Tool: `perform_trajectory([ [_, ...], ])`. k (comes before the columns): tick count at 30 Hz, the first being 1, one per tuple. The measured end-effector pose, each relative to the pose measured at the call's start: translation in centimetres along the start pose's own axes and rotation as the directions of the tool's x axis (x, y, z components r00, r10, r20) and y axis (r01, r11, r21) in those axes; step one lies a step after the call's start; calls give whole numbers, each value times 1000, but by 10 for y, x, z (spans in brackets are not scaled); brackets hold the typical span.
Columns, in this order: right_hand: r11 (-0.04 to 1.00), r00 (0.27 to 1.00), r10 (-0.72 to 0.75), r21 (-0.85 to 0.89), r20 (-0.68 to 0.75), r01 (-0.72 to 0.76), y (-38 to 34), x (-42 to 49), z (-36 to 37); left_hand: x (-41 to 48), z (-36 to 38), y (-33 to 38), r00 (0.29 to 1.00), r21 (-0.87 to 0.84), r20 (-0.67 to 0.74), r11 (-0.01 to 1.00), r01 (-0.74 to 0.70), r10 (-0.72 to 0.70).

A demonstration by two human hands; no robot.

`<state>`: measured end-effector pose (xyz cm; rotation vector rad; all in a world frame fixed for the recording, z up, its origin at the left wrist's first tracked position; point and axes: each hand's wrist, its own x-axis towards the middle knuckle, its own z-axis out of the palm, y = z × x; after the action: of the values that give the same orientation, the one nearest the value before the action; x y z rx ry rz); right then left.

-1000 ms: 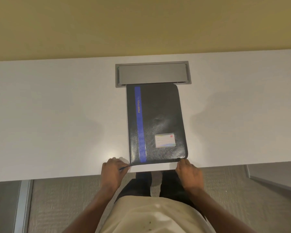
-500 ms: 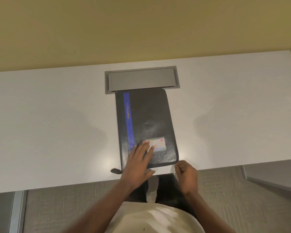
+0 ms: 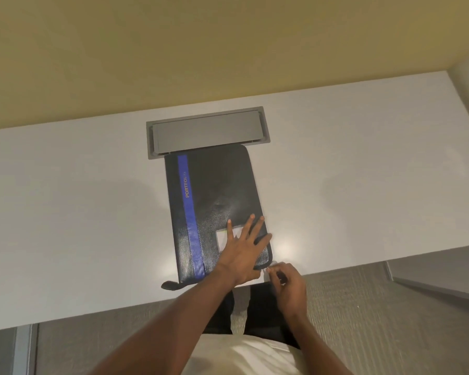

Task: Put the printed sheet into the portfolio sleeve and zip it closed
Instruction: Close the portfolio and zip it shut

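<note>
A black portfolio sleeve [image 3: 214, 196] with a blue stripe and a small label lies flat on the white desk [image 3: 79, 226], its near end at the desk's front edge. My left hand [image 3: 244, 247] presses flat on its near right part, fingers spread over the label. My right hand [image 3: 286, 282] sits at the sleeve's near right corner and pinches the small zipper pull there. A black strap tab [image 3: 171, 285] sticks out at the near left corner. The printed sheet is not visible.
A grey cable hatch [image 3: 206, 133] is set in the desk just beyond the sleeve's far end. A yellow wall rises behind the desk. Grey carpet and my legs show below the front edge.
My left hand left the sleeve's near edge and slid rightward across the cover to press near the label. The white paper edge at the near end has disappeared. My right hand stayed at the corner.
</note>
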<state>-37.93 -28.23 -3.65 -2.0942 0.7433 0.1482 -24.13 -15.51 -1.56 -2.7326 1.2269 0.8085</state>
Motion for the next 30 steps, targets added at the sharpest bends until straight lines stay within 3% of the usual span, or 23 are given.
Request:
perform_trajectory([
  [8,994,1000,29,108,-11,-28,-12,34,-21,-1,2,-4,1000,-10,5,1000,-11,12],
  [21,959,970,-210,-165,122,228,-57,137,-32,-8,9,-8,999,-48,-6,997,-54,54],
  [30,950,951,-274,-117,146,291,-89,189,-29,-3,24,-10,997,-116,-35,991,-69,66],
])
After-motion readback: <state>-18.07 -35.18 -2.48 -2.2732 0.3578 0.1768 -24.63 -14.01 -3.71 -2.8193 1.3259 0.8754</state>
